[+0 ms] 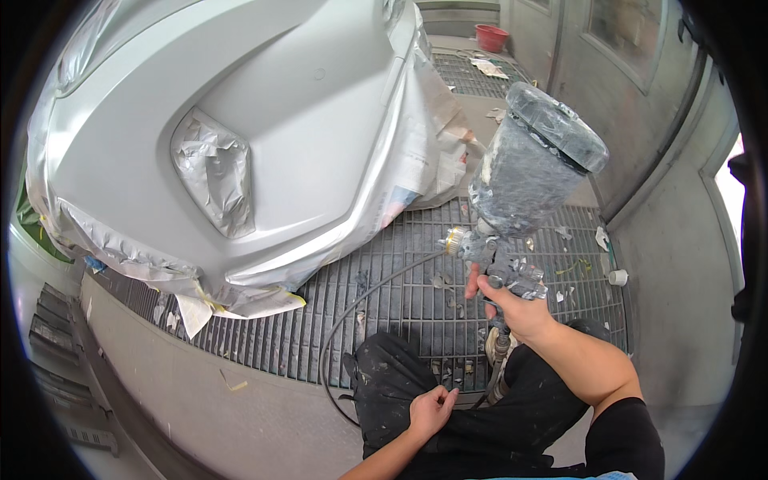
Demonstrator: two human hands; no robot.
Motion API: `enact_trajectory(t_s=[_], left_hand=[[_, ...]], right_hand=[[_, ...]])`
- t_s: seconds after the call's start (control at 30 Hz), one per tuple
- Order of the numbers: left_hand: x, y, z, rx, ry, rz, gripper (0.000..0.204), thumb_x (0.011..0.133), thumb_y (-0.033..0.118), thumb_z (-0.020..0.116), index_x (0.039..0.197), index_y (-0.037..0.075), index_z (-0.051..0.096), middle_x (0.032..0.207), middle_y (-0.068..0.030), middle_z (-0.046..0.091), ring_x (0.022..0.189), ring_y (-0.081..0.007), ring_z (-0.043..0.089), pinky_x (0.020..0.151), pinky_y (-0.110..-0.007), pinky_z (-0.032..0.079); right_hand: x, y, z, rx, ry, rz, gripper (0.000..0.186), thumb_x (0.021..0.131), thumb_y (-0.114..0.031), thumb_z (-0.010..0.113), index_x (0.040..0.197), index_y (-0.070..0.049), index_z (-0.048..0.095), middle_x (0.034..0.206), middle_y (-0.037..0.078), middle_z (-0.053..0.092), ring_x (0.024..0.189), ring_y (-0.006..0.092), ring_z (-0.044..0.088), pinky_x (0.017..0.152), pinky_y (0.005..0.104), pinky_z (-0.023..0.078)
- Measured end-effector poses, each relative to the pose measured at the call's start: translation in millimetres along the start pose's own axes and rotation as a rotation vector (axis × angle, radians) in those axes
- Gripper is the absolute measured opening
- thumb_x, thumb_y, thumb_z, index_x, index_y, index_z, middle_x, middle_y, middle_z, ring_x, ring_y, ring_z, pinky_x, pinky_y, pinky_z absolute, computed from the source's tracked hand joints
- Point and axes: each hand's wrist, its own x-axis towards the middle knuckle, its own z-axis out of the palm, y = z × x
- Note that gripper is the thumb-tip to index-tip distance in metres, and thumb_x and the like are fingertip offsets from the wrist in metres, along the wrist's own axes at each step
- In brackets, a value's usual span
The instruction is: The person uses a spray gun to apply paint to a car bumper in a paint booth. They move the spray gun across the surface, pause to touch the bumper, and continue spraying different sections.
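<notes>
My right hand (pixel 512 304) grips a paint-crusted spray gun (pixel 500 268), with its large grey cup (pixel 536 164) on top and a hose (pixel 502 352) hanging below. My left hand (pixel 432 414) is closed low over my dark trousers (pixel 388 372); what it holds, if anything, is hidden. To the left of the gun stands a large pale silver-grey body panel (pixel 312 136), with a crinkled masked recess (pixel 212 172) and paper masking (pixel 432 160) along its edges.
Metal floor grating (pixel 400 272) with scattered scraps lies under the panel and around my feet. Grey booth doors and walls (pixel 656 280) line the right. A red tub (pixel 491 38) stands at the back; dark slatted metal fittings (pixel 60 344) are at the lower left.
</notes>
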Motion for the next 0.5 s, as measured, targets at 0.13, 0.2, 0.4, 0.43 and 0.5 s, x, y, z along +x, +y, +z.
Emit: enact_trajectory(t_s=[0.13,0.2,0.4,0.43,0.5], left_hand=[[-0.3,1.2,-1.2,0.004,-0.008,-0.004,0.041,0.096,0.036,0.074,0.069,0.007,0.061,0.057,-0.0123,0.060,0.054,-0.0339,0.064,0.051,-0.042,0.048],[-0.2,1.5,-1.5,-0.001,-0.010,-0.003,0.041,0.096,0.036,0.074,0.070,0.007,0.061,0.057,-0.0125,0.060,0.055,-0.0342,0.064,0.051,-0.043,0.048],[-0.3,-0.6,-0.2,-0.003,0.009,0.023,0.040,0.095,0.035,0.074,0.071,0.007,0.062,0.058,-0.0125,0.061,0.054,-0.0323,0.064,0.051,-0.041,0.048],[-0.3,-1.3,0.0,0.000,0.010,0.027,0.039,0.095,0.034,0.075,0.071,0.007,0.063,0.058,-0.0121,0.060,0.052,-0.0302,0.063,0.051,-0.039,0.047],[-0.4,-2.5,0.4,-0.001,0.010,0.031,0.038,0.095,0.033,0.076,0.071,0.006,0.063,0.057,-0.0117,0.060,0.050,-0.0282,0.062,0.051,-0.038,0.047]], right_hand=[[-0.4,-0.1,-0.3,0.006,-0.005,0.001,0.020,0.099,-0.011,0.069,0.116,-0.001,0.070,0.093,0.006,0.075,0.085,0.0102,0.069,0.054,0.0225,0.047],[0.2,0.1,-0.3,0.008,-0.015,-0.004,0.020,0.100,-0.012,0.069,0.116,-0.001,0.070,0.093,0.006,0.075,0.086,0.0106,0.069,0.055,0.0225,0.047],[0.2,0.3,0.5,0.009,-0.015,0.005,0.020,0.100,-0.011,0.069,0.116,-0.001,0.069,0.093,0.006,0.074,0.087,0.0109,0.068,0.054,0.0223,0.047],[0.1,0.1,0.6,0.008,-0.014,0.006,0.020,0.100,-0.011,0.069,0.116,-0.001,0.069,0.093,0.006,0.074,0.087,0.0109,0.068,0.054,0.0223,0.046],[-0.2,-0.1,0.8,0.007,-0.013,0.005,0.020,0.099,-0.011,0.069,0.116,-0.001,0.069,0.093,0.006,0.074,0.087,0.0110,0.068,0.054,0.0224,0.046]])
